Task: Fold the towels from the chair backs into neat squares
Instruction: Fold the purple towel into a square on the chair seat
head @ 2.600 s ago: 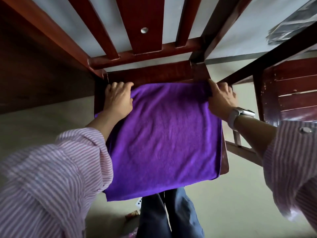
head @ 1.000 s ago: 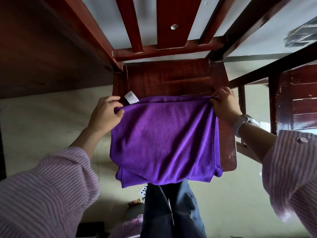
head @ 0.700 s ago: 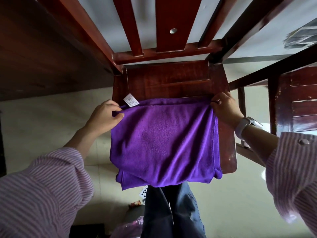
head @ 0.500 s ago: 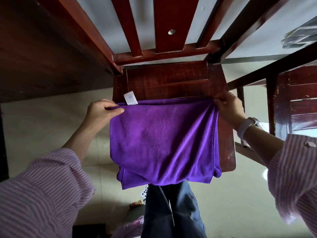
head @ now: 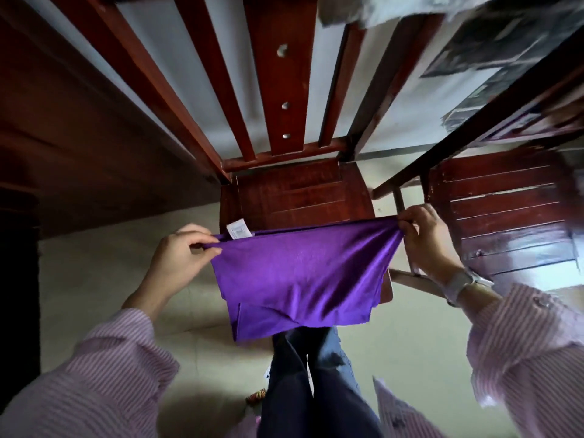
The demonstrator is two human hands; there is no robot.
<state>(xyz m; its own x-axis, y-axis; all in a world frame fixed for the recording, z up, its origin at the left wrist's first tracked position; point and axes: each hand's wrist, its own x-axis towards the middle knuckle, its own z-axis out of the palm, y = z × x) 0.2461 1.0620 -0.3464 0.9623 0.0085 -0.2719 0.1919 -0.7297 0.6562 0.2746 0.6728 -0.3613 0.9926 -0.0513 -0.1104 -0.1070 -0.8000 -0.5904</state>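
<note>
A folded purple towel [head: 303, 273] hangs in the air above the front of a dark red wooden chair seat [head: 300, 194]. My left hand [head: 181, 257] pinches its upper left corner, just beside a small white label [head: 239, 229]. My right hand [head: 425, 241] pinches the upper right corner, so the top edge is stretched taut between them. The lower layers droop unevenly over the seat's front edge. A pale cloth [head: 379, 7] lies over the top of the chair back [head: 275, 74], blurred.
A second wooden chair [head: 505, 222] stands close on the right. A dark wooden table edge [head: 79, 128] runs along the left. Papers [head: 505, 45] lie at the upper right. My legs in blue trousers [head: 313, 384] stand on a pale tiled floor.
Both hands have lifted the towel off the seat and pulled its top edge tight. The view has tilted up, and more of the chair back shows.
</note>
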